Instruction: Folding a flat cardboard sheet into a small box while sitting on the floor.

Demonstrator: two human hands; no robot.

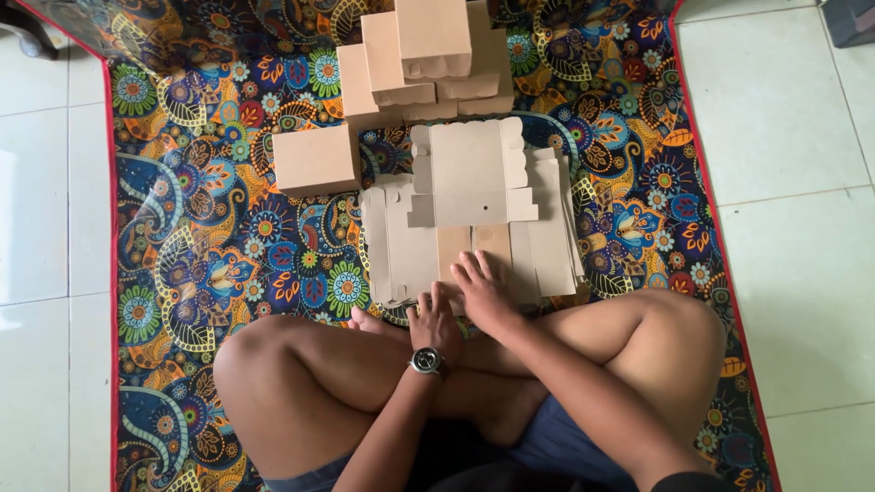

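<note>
Centrally, both the left hand and right hand press flat, fingers spread, on the flat cardboard stack, its long axis left-right, holding nothing.

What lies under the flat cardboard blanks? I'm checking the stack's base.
The flat cardboard blanks lie stacked on the patterned mat. Both hands, left hand and right hand, press the near edge. The mat beneath the stack is covered.

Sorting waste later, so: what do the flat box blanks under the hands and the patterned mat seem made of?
Flat box blanks: likely thin brown paperboard, matte, with die-cut scalloped edges. Patterned mat: probably plastic-coated or vinyl, since its printed surface shows faint sheen; the red edging looks like fabric, but I cannot tell.
</note>
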